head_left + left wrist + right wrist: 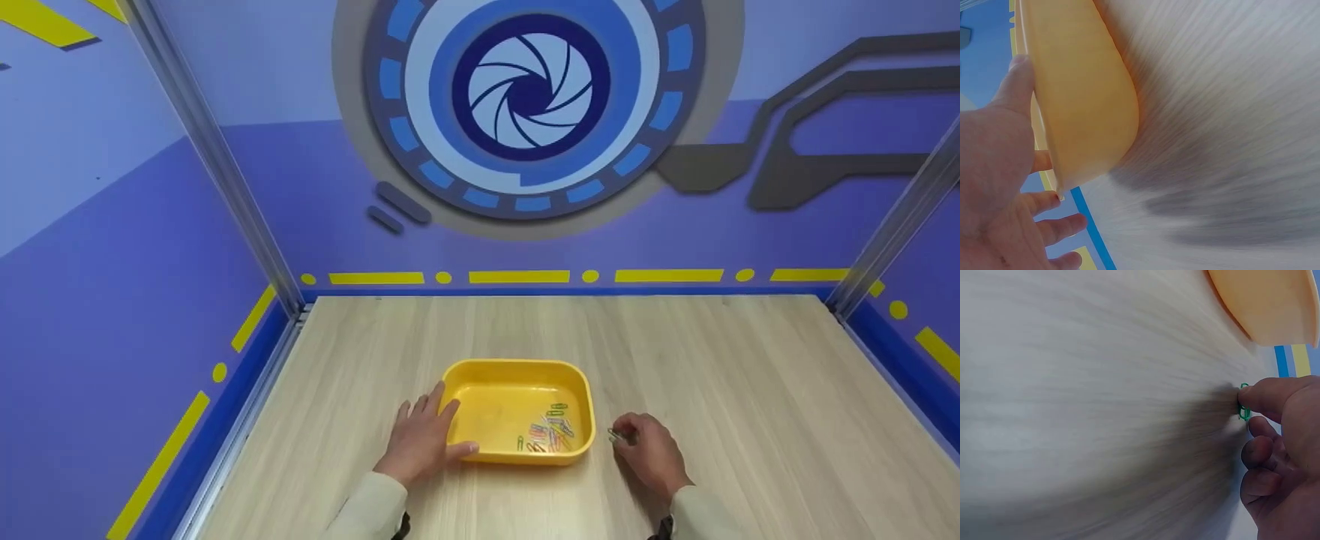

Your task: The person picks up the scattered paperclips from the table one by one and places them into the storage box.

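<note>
A yellow tray [480, 366] stands on the table, with several coloured paper clips [555, 435] lying loose in its front right part. My left hand [421, 442] holds the tray's front left corner. Its thumb [1019, 84] lies at the front rim, and the other fingers spread along the left side, some of them clear of the tray in the left wrist view. Right of the tray, my right hand [651, 451] pinches a green paper clip [1244, 404] between thumb and fingers, close above the table. The hand partly covers the clip.
The tray sits on a light wooden table [360, 352]. Blue and purple printed panels [300, 187] close it in at the back and sides, with metal posts [217, 165] at the corners.
</note>
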`<state>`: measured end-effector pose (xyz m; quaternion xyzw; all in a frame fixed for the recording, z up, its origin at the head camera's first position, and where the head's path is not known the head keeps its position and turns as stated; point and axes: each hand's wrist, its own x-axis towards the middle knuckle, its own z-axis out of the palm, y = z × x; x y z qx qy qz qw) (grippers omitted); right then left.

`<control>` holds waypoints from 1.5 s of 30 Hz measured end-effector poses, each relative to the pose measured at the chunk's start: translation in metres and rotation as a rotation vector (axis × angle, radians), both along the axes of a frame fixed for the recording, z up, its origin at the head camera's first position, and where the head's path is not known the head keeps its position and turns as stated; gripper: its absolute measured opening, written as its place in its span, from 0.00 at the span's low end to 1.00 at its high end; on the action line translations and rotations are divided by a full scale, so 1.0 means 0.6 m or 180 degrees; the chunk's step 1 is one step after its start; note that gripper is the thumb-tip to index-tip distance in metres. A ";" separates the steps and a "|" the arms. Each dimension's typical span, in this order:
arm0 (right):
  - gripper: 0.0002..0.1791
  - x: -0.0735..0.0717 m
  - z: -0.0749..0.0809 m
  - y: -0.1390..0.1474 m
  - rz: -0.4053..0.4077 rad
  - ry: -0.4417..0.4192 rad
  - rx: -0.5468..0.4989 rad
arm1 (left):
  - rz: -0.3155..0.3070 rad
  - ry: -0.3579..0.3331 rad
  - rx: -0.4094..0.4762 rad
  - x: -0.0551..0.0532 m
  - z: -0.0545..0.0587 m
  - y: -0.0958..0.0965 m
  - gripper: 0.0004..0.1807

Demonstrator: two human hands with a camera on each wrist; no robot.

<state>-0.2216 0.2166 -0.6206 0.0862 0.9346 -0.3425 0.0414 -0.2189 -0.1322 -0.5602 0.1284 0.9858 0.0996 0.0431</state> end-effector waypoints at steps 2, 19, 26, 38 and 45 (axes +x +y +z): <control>0.09 -0.001 0.001 0.000 0.0007 -0.0031 0.0027 | 0.0002 -0.0006 -0.0003 0.000 0.001 0.001 0.43; 0.04 -0.001 0.006 0.002 0.0116 -0.0244 0.0001 | 0.0043 -0.0005 0.0018 0.000 -0.002 0.001 0.46; 0.05 0.004 0.007 0.001 0.0150 -0.0201 0.0039 | 0.0018 -0.0037 -0.0021 -0.001 -0.001 0.002 0.46; 0.06 0.008 0.000 -0.002 0.0085 -0.0172 -0.0203 | 0.0030 -0.0044 0.0019 0.000 -0.002 0.001 0.44; 0.08 0.009 0.007 -0.005 -0.0040 -0.0081 -0.0560 | 0.0067 -0.0020 0.0015 -0.001 -0.003 0.004 0.44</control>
